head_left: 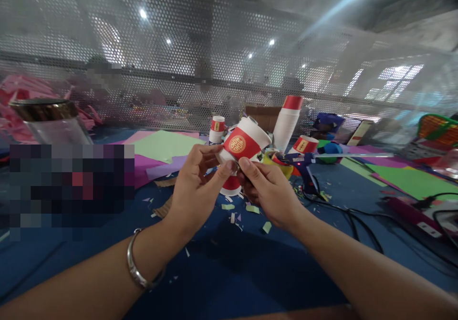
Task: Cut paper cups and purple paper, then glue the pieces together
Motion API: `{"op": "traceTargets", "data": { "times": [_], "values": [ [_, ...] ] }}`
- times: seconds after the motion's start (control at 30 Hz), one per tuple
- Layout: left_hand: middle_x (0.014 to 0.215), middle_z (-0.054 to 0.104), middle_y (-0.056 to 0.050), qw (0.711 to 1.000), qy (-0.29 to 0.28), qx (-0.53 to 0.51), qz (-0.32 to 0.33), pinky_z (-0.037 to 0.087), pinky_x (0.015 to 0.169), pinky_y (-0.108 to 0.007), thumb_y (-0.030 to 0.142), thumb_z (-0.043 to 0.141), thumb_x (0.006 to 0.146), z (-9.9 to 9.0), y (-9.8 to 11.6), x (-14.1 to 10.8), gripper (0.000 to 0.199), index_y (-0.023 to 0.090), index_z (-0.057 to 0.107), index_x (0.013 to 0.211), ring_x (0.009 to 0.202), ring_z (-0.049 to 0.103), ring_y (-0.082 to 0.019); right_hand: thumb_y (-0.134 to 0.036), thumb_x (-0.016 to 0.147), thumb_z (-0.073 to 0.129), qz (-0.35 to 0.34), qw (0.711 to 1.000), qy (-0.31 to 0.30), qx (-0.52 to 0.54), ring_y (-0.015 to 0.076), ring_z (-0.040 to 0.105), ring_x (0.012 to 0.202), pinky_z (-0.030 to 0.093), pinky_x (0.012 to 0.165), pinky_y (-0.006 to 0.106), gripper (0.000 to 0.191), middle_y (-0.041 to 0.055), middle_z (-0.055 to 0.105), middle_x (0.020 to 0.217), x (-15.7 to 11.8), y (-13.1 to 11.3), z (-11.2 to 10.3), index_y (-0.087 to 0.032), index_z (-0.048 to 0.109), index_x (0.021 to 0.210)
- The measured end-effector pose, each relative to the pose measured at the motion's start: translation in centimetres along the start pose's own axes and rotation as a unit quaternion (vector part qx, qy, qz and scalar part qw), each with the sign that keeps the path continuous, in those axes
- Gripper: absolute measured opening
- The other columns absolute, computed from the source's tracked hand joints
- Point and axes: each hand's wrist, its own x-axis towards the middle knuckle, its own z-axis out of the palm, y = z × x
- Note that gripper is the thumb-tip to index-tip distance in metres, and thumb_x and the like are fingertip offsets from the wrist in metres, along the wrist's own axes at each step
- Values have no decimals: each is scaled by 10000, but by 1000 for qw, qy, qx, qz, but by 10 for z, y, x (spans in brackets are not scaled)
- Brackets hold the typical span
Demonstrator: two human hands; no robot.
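Observation:
Just above the blue table, at the centre of the view, a red and white paper cup (243,141) is held tilted. My left hand (198,181) has its thumb and fingers closed on the cup's lower left side. On the lower right, my right hand (268,186) pinches at the cup's bottom edge, its thumb near the left thumb. Whatever small piece may lie between the thumbs is too small to tell. Behind and below the held cup is another red and white cup (231,186). A blue glue gun (304,167) stands right of my right hand.
A tall stack of white cups (286,124) and a tipped red cup (305,144) are behind. Coloured paper sheets (162,146) lie left and right. Paper scraps (253,209) dot the blue table (229,272). Black cables (358,215) and a power strip (411,215) lie right; a glass jar (57,124) is left.

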Motion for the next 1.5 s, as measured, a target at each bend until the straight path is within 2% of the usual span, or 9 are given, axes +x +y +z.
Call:
{"op": "traceTargets", "data": {
  "times": [0.17, 0.53, 0.73, 0.9, 1.27, 1.4, 1.5],
  "values": [
    [1054, 680, -77, 998, 49, -14, -40, 551, 792, -297, 275, 736, 774, 2, -1, 0, 379, 179, 541, 1085, 959, 661, -188, -631, 858, 558, -6, 1000, 4, -25, 68, 252, 431, 175, 384, 228, 475, -73, 341, 511, 0, 2, 0, -196, 502, 675],
    [1031, 690, -80, 998, 51, -25, -42, 563, 788, -305, 277, 756, 747, 2, -1, 0, 365, 172, 541, 1022, 963, 668, -196, -622, 898, 501, -15, 997, 2, -73, 71, 271, 423, 204, 401, 234, 492, -75, 339, 486, 0, 0, 0, -202, 465, 644],
    [955, 684, -49, 999, 38, 1, -25, 567, 750, -283, 286, 752, 758, 0, 1, 0, 323, 186, 550, 988, 912, 671, -179, -619, 901, 497, -21, 996, 5, -87, 68, 278, 423, 211, 407, 234, 509, -75, 327, 491, 0, 0, -1, -199, 450, 619],
    [950, 663, -31, 999, 42, 31, 13, 566, 772, -274, 259, 752, 754, -1, 2, 1, 295, 186, 556, 962, 910, 663, -164, -613, 904, 499, -22, 996, 5, -91, 63, 279, 421, 209, 405, 228, 503, -75, 329, 500, 0, -1, -1, -195, 456, 628],
    [965, 668, -53, 991, 56, 117, 41, 595, 757, -310, 274, 763, 746, -2, 0, -1, 306, 176, 605, 989, 886, 685, -193, -627, 905, 484, -37, 995, 9, -87, 60, 254, 413, 194, 393, 234, 530, -79, 292, 491, 2, -1, 1, -205, 396, 597],
    [1022, 666, -58, 996, 57, 68, 30, 584, 792, -297, 287, 773, 743, -1, 0, -1, 351, 180, 583, 1019, 966, 669, -197, -620, 916, 471, -47, 994, 11, -100, 59, 262, 411, 209, 399, 237, 522, -76, 306, 502, 1, -3, 1, -203, 410, 607],
    [1015, 671, -54, 998, 58, 13, -16, 571, 797, -274, 312, 750, 772, 1, 0, 0, 372, 176, 567, 1066, 961, 661, -172, -614, 917, 475, -53, 992, 12, -115, 58, 274, 419, 217, 404, 236, 514, -70, 326, 519, 1, -3, 1, -200, 422, 617]
  ]
}}
